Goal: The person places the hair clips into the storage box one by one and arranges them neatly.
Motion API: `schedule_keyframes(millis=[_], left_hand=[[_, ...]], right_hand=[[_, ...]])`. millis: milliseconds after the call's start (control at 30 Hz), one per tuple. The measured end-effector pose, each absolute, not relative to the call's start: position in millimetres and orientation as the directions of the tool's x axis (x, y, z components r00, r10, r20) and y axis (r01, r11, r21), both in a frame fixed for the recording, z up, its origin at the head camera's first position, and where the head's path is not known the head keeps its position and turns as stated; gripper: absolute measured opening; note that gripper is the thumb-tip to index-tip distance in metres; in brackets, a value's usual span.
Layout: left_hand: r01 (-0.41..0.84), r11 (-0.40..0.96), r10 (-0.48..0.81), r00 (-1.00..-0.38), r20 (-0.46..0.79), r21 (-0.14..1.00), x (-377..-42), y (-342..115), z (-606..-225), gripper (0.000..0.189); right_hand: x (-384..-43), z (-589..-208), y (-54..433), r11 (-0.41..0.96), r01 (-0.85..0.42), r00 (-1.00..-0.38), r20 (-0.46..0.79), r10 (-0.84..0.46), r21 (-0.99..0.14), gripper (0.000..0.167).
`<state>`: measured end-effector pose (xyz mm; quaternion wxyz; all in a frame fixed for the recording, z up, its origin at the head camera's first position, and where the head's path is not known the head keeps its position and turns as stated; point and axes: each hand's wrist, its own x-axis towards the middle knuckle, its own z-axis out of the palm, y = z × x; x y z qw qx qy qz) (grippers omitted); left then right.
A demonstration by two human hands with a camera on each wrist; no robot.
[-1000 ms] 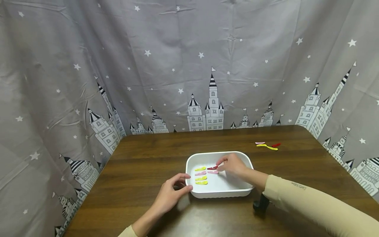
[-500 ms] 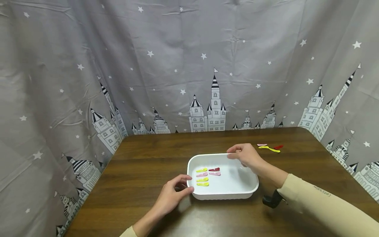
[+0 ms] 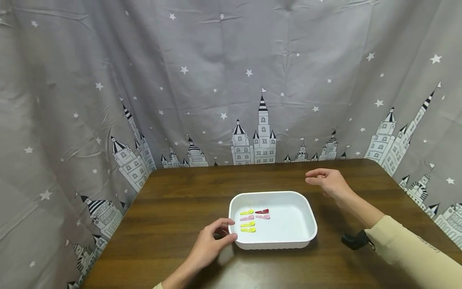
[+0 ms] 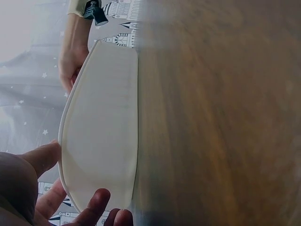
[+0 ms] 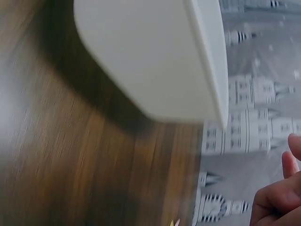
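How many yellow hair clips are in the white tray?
3, all in the left column: the rear yellow clip, then, past a pink clip, the middle yellow clip and the front yellow clip. None in the tray appears hidden.

"Which way in?"
"Down into the tray [image 3: 293, 224], right half: bare floor up to the walls."
"And left?"
"Clips [image 3: 247, 218] lie there, and the left hand [image 3: 211, 243] blocks the left edge by its near corner."

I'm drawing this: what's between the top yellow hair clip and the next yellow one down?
A pink snap hair clip lies between those two yellow snap hair clips in the white tray, shown in the head view.
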<state>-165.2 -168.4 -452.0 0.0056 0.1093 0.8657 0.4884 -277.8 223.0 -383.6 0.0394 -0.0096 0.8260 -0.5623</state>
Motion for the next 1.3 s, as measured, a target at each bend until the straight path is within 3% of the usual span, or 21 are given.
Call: schedule_keyframes(millis=[267, 600, 767, 1067, 1300], left_hand=[[0.190, 0.489, 0.190, -0.976, 0.109, 0.851, -168, -168, -450, 0.036], [0.198, 0.496, 0.202, -0.973, 0.109, 0.846, -170, -166, -451, 0.036], [0.204, 0.490, 0.196, -0.973, 0.121, 0.847, -169, -167, -454, 0.035], [0.179, 0.485, 0.174, -0.979, 0.106, 0.856, -166, -168, -455, 0.036], [0.172, 0.489, 0.181, -0.979, 0.094, 0.855, -164, -168, -456, 0.037]], right_hand=[[-285, -400, 262, 0.410, 0.044, -0.999, -0.037, 0.027, -0.911, 0.053], [-290, -423, 305, 0.365, 0.075, -0.994, -0.040, 0.102, -0.928, 0.046], [-294, -433, 320, 0.396, 0.100, -0.991, -0.058, 0.117, -0.913, 0.058], [-305, -449, 334, 0.370, 0.160, -0.986, -0.130, 0.105, -0.915, 0.060], [-304, -464, 342, 0.357, 0.221, -0.975, -0.194, 0.108, -0.908, 0.047]])
